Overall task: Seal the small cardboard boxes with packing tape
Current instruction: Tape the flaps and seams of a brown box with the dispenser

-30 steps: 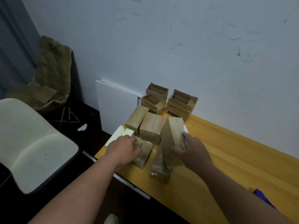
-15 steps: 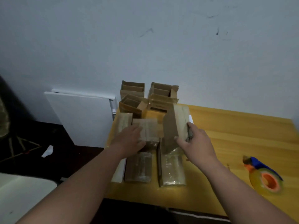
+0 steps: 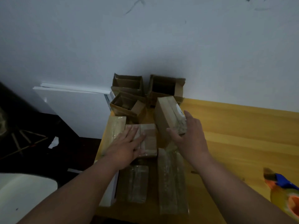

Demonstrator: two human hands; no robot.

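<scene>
Since half a second ago the view has dipped lower and closer, and the right hand [image 3: 189, 135] has loosened on the upright box [image 3: 168, 117]: before, its fingers wrapped the taped end, now they are nearly straight, thumb and fingers spread against its near end and right side. The left hand [image 3: 127, 146] stays flat, fingers straight, pressing on the taped box [image 3: 148, 139] in the middle of the cluster at the left end of the yellow table [image 3: 242, 135]. More taped boxes lie flat beside and below it, and open boxes [image 3: 129, 88] stand against the wall [image 3: 145, 38]. The tape dispenser [image 3: 284, 191] at the lower right is cut off by the frame edge and blurred. A white label on the upright box shows, but its writing cannot be read.
</scene>
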